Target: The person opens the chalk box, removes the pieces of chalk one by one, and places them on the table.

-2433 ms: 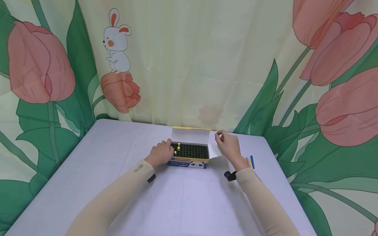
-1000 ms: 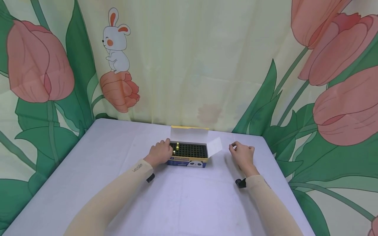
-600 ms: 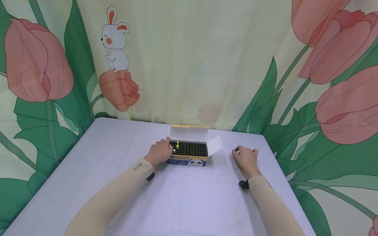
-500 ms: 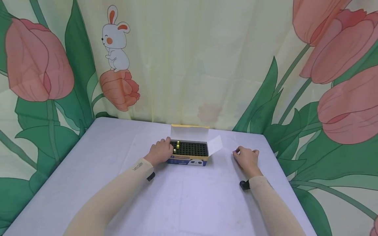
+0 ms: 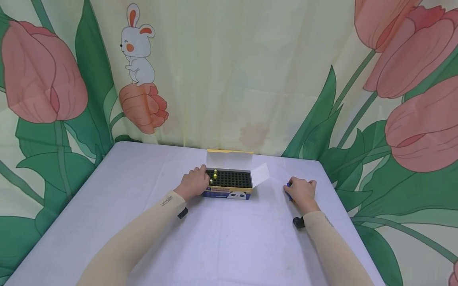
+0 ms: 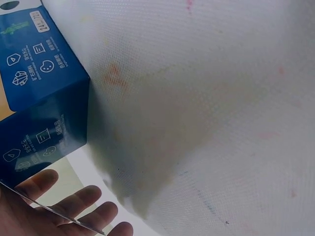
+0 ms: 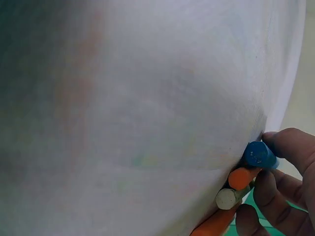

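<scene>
A blue and yellow chalk box (image 5: 223, 192) with a panda print stands open at mid table. Its black insert (image 5: 234, 179) has rows of holes, and a few yellow-tipped chalks (image 5: 215, 176) stand upright at the left. My left hand (image 5: 193, 183) grips the box's left end; in the left wrist view its fingers show beyond a thin flap edge, the thumb hidden. To the right of the box, my right hand (image 5: 302, 192) pinches a blue chalk (image 7: 259, 155) between its fingers. Right beside that are an orange chalk (image 7: 239, 178), a whitish chalk (image 7: 227, 199) and another orange chalk (image 7: 216, 224).
The box's lid (image 5: 229, 159) is raised at the back, and a white side flap (image 5: 260, 174) sticks out to the right. A white cloth covers the table (image 5: 222, 242). Behind it hangs a curtain (image 5: 229, 79) with tulips and a rabbit.
My right hand has moved away from the box's right flap, to the right and slightly nearer, and now has a blue chalk at its fingertips. The left hand stays at the box.
</scene>
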Demonstrator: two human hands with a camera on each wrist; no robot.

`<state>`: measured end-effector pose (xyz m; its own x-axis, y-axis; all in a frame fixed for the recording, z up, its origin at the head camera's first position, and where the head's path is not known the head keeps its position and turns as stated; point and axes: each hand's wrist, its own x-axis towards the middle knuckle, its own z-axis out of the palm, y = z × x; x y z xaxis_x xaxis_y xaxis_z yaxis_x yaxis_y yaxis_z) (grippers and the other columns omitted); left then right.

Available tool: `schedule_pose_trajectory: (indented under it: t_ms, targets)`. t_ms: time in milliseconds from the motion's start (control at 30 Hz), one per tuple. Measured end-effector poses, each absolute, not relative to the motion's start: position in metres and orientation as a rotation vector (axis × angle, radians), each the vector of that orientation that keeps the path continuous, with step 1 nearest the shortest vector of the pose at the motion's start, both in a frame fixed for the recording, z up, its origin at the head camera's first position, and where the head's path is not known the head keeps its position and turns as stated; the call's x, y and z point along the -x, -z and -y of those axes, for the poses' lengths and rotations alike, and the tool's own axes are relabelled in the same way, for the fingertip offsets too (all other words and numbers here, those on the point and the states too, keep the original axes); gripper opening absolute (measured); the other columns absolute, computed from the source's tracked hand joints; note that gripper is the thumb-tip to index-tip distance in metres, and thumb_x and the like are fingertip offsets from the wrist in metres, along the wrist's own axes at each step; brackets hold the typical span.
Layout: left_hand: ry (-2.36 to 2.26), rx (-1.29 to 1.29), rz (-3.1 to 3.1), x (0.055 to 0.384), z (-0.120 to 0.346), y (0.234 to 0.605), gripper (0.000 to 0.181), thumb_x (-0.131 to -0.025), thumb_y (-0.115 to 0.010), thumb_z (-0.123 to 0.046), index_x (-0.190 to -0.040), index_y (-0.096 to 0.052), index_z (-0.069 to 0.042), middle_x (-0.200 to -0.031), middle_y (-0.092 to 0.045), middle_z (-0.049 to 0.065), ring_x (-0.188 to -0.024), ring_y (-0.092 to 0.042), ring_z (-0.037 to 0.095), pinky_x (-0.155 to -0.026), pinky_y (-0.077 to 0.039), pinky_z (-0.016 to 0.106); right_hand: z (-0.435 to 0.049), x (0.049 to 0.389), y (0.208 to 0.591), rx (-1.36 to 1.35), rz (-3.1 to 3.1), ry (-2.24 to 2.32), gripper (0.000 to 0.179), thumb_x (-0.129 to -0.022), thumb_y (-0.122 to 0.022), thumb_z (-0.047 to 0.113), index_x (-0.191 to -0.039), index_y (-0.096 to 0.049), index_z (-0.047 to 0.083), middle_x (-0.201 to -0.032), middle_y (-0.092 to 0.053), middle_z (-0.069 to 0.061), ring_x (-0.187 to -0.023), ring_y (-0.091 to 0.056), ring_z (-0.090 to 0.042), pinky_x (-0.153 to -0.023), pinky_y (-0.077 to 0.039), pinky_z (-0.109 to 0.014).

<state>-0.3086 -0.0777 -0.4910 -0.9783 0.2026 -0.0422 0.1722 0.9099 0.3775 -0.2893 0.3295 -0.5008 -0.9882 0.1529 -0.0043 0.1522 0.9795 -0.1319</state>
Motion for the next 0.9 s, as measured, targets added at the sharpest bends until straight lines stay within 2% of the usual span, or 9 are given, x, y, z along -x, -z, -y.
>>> schedule_pose_trajectory:
  t_ms: [200, 367, 600, 900]
  targets:
    - [-0.585, -0.295, -2.989, 0.3087, 0.0784, 0.4918, 0.047, -0.105, -0.027, -0.027, -0.138, -0.049, -0.001, -0.108, -0.061, 0.018, -0.094, -0.062, 0.034, -0.089, -0.054, 0.057, -0.3283, 0.2894, 0.4969, 0.251, 3.141, -0.227, 0.037, -0.096, -0.071, 0.035, -0.118, -0.065, 0.005, -0.054, -0.06, -0.002, -0.075, -0.063, -0.028, -0.111, -0.018, -0.07]
    - [-0.598, -0.297, -2.987, 0.3089, 0.0784, 0.4917, 0.048, -0.105, -0.027, -0.028, -0.138, -0.049, -0.001, -0.108, -0.062, 0.018, -0.095, -0.062, 0.034, -0.09, -0.054, 0.057, -0.3284, 0.29, 0.4958, 0.241, 3.158, -0.218, 0.037, -0.095, -0.072, 0.036, -0.117, -0.067, 0.006, -0.059, -0.062, -0.002, -0.08, -0.065, -0.029, -0.111, -0.019, -0.069]
    - [-0.618, -0.303, -2.988, 0.309, 0.0779, 0.4913, 0.048, -0.106, -0.028, -0.029, -0.139, -0.048, -0.001, -0.109, -0.062, 0.018, -0.095, -0.062, 0.033, -0.09, -0.055, 0.056, -0.3322, 0.2886, 0.4927, 0.242, 3.161, -0.221, 0.042, -0.093, -0.073, 0.04, -0.115, -0.069, 0.005, -0.077, -0.071, -0.006, -0.091, -0.068, -0.035, -0.108, -0.022, -0.07]
    - [-0.606, -0.317, -2.996, 0.3082, 0.0791, 0.4917, 0.046, -0.106, -0.029, -0.027, -0.137, -0.049, -0.001, -0.105, -0.061, 0.018, -0.092, -0.061, 0.033, -0.088, -0.055, 0.056, -0.3335, 0.2888, 0.4949, 0.252, 3.17, -0.228, 0.044, -0.092, -0.075, 0.041, -0.115, -0.07, 0.004, -0.086, -0.074, -0.011, -0.093, -0.067, -0.036, -0.109, -0.022, -0.069]
